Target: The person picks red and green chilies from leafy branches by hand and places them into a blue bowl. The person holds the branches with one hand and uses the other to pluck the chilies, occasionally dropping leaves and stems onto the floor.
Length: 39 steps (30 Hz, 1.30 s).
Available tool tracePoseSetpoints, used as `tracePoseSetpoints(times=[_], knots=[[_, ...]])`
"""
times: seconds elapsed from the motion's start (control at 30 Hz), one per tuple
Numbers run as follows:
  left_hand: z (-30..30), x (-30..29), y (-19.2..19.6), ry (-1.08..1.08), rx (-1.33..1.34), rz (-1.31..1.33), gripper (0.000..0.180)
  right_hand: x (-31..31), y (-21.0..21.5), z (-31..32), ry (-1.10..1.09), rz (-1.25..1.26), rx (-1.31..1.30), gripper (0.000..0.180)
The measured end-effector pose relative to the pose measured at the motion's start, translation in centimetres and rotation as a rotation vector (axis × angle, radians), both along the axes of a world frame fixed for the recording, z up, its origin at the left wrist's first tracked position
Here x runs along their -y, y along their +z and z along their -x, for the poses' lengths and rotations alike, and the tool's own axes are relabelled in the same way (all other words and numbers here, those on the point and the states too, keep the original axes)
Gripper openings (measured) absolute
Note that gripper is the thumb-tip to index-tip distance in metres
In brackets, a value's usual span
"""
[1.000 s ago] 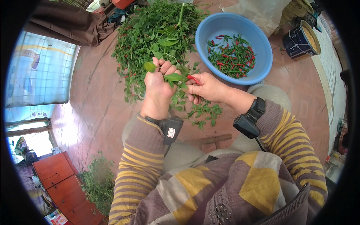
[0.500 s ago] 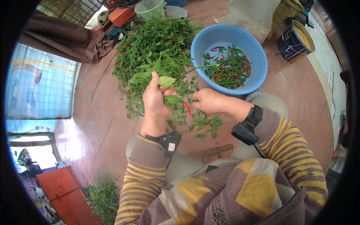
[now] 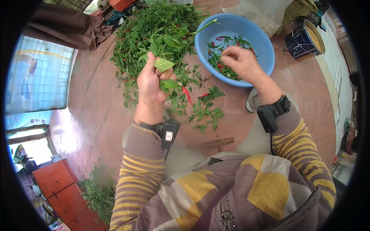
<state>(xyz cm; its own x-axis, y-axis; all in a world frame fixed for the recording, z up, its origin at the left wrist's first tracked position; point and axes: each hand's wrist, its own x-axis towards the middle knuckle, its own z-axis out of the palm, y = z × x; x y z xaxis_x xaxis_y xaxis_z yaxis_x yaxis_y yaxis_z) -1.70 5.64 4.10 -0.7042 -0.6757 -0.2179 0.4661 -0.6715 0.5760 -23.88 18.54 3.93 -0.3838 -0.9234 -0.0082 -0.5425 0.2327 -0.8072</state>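
Note:
My left hand (image 3: 152,79) is closed round a leafy chili pepper branch (image 3: 169,63), thumb up, with its cut stem reaching toward the basin. A wrinkled red chili pepper (image 3: 187,95) hangs from the branch just below my fingers. My right hand (image 3: 243,63) is above the blue basin (image 3: 266,73), fingers curled together; whatever they may hold is hidden. Red and green chili peppers (image 3: 219,63) lie in the bottom of the basin, partly covered by that hand.
A large heap of chili plants (image 3: 154,27) spreads across the tiled floor beyond my left hand. Loose leafy sprigs (image 3: 206,113) lie before my knees. A dark bucket (image 3: 302,44) of yellowish grains stands at right. More greenery (image 3: 100,192) lies near a red-orange cabinet (image 3: 58,184).
My right hand has moved from beside the branch to above the basin, up and to the right. My left hand keeps its hold on the branch.

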Motion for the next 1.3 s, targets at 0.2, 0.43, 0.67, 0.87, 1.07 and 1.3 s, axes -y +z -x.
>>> tracePoseSetpoints(times=[0.2, 0.43, 0.67, 0.87, 1.07, 1.3], knots=[[0.9, -0.6, -0.4, -0.01, 0.059, -0.002, 0.041, -0.3, -1.3, -8.2, 0.327, -0.128, 0.75, 0.025], [1.8, -1.2, -0.1, 0.027, 0.285, 0.046, 0.038, -0.1, -1.4, -7.7, 0.244, -0.159, 0.873, 0.024], [1.8, -2.7, -1.2, 0.033, 0.543, 0.357, 0.026, -0.6, -1.8, -7.6, 0.279, -0.04, 0.553, 0.024], [1.7, -3.4, -2.5, 0.033, 0.721, 0.597, 0.026, -0.2, -3.0, -8.7, 0.237, 0.303, 0.263, 0.021], [1.9, -3.2, -3.7, -0.148, 0.834, 0.636, 0.02, 0.1, -3.2, -8.7, 0.247, 0.401, -0.022, 0.012], [1.8, -3.4, -4.2, -0.241, 0.725, 0.334, 0.02, 0.0, -3.1, -8.4, 0.217, 0.407, -0.056, 0.012]])
